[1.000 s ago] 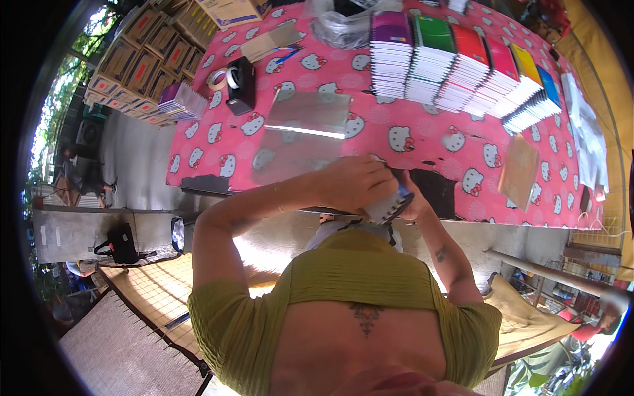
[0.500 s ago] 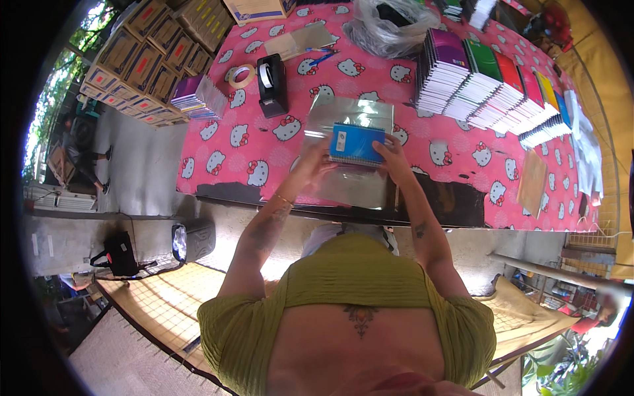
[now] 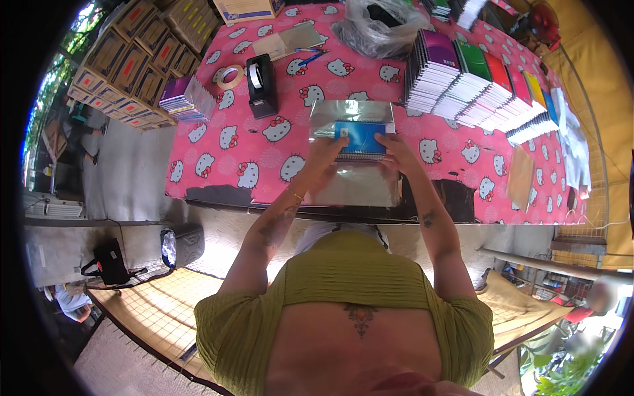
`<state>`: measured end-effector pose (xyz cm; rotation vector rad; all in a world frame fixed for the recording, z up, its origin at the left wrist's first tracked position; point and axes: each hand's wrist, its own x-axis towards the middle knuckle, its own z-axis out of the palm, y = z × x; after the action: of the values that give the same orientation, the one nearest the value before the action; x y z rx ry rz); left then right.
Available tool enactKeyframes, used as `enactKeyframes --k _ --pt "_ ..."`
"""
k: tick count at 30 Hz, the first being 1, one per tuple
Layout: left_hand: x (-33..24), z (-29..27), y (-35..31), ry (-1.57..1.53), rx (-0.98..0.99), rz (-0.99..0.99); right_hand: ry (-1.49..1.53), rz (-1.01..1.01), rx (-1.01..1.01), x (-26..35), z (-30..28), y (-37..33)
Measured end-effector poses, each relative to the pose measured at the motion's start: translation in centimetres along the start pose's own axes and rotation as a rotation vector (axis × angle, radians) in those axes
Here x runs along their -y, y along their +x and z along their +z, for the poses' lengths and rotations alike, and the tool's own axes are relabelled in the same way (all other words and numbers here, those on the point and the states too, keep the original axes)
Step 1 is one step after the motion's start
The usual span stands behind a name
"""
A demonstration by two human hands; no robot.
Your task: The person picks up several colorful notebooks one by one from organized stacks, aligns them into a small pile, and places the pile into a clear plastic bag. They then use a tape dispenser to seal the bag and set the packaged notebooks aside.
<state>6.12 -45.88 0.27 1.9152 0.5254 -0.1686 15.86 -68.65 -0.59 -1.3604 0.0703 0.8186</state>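
A blue spiral notebook (image 3: 363, 135) lies over a sheet of clear plastic (image 3: 360, 188) near the table's front edge, its wire binding toward me. My left hand (image 3: 325, 155) grips its left side, thumb on the cover. On the opposite side my right hand (image 3: 396, 154) holds the edge, thumb also on top. The fingers beneath are mostly hidden. Shiny plastic shows both beyond the notebook and on my side of it.
A black tape dispenser (image 3: 263, 89), a roll of tape (image 3: 230, 77) and pens (image 3: 309, 57) lie at left. Purple notebooks (image 3: 187, 99) are stacked by the left edge. Colourful spiral notebooks (image 3: 439, 69) stand in piles at right, near a clear plastic bag (image 3: 376, 33). Cartons (image 3: 122, 69) rise beyond.
My left hand has shifted from beside the notebook's left edge onto its cover corner. The notebook has moved slightly on the plastic. The whole view has shifted a little.
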Motion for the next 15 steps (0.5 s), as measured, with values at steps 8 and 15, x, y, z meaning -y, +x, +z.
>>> enactKeyframes --k 8,15 --pt "0.0 1.4 -0.9 0.164 -0.248 0.026 -0.56 -0.212 -0.231 -0.3 0.3 0.8" --pt "1.8 1.9 0.2 -0.008 -0.251 -0.039 -0.5 -0.08 -0.087 -0.9 -2.2 1.5"
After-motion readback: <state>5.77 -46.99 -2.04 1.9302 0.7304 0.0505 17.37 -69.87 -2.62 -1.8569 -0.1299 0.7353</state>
